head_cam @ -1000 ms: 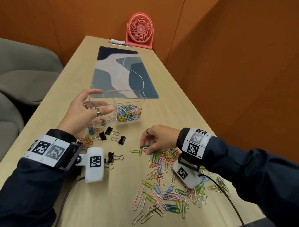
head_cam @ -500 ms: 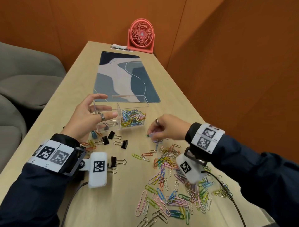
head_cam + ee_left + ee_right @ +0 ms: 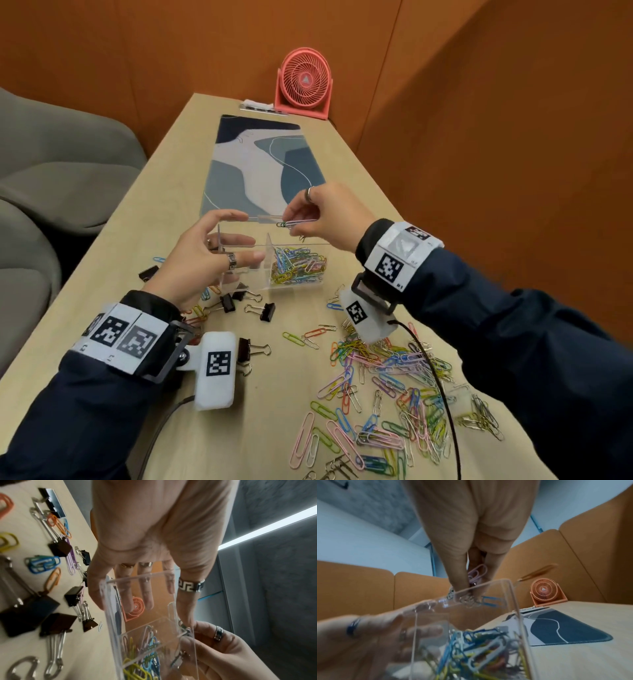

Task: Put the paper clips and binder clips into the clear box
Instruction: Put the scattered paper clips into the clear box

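Note:
The clear box stands mid-table, its right compartment filled with coloured paper clips. My left hand spreads straight fingers around the box's left end; the left wrist view shows those fingers through the wall. My right hand hovers over the right compartment and pinches a few paper clips, which the right wrist view shows as lilac, silver and blue clips. Many loose paper clips lie at the near right. Black binder clips sit in front of the box.
A patterned desk mat lies behind the box, with a red fan at the far end. Grey seating is left of the table, and an orange wall is close on the right. A cable crosses the clip pile.
My right hand lifted a few paper clips from the pile and carried them up over the box's right compartment. The left hand stayed at the box's left end.

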`<act>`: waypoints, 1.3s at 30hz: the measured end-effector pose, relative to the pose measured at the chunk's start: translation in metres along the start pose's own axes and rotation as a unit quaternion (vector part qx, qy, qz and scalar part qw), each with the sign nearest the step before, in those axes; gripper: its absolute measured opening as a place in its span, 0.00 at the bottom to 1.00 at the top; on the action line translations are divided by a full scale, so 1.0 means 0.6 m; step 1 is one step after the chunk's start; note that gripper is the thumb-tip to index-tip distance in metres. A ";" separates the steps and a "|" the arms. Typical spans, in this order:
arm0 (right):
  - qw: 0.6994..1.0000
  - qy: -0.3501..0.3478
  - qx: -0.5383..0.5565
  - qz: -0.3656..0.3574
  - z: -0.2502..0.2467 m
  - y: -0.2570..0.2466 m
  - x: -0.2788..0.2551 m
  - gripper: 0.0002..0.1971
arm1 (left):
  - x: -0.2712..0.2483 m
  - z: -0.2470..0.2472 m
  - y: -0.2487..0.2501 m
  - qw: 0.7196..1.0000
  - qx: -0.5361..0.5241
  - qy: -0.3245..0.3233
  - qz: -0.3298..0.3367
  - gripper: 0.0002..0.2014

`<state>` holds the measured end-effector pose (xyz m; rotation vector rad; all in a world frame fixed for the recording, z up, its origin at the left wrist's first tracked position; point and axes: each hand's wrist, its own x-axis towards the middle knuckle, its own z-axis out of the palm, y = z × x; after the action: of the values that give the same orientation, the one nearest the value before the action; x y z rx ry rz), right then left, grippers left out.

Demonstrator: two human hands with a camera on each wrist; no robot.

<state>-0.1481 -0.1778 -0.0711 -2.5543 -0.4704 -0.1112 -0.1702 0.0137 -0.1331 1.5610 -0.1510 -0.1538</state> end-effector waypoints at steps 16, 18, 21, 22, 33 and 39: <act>0.995 0.093 0.021 0.041 -0.022 0.051 -0.026 0.09 | -0.004 -0.001 0.005 1.000 -0.001 0.006 0.001 0.28; 0.994 0.044 -0.008 0.099 -0.020 0.068 -0.034 0.14 | -0.003 -0.001 0.005 1.000 0.000 0.006 0.001 0.28; 0.986 -0.025 0.018 0.163 -0.010 0.082 -0.045 0.17 | -0.003 -0.002 0.003 1.000 -0.001 0.004 0.002 0.28; 0.983 -0.037 0.042 0.175 -0.008 0.083 -0.047 0.17 | -0.002 -0.002 0.002 1.000 0.000 0.003 0.002 0.28; 0.991 0.080 0.093 0.057 -0.017 0.065 -0.036 0.07 | 0.000 0.000 -0.001 1.000 0.007 0.003 0.007 0.28; 0.987 0.139 0.081 0.021 -0.012 0.041 -0.059 0.11 | -0.005 0.000 0.005 1.000 0.007 0.018 0.008 0.28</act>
<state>-0.1724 -0.2120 -0.0832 -2.3414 -0.3040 -0.3921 -0.1728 0.0144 -0.1298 1.5759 -0.1363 -0.1116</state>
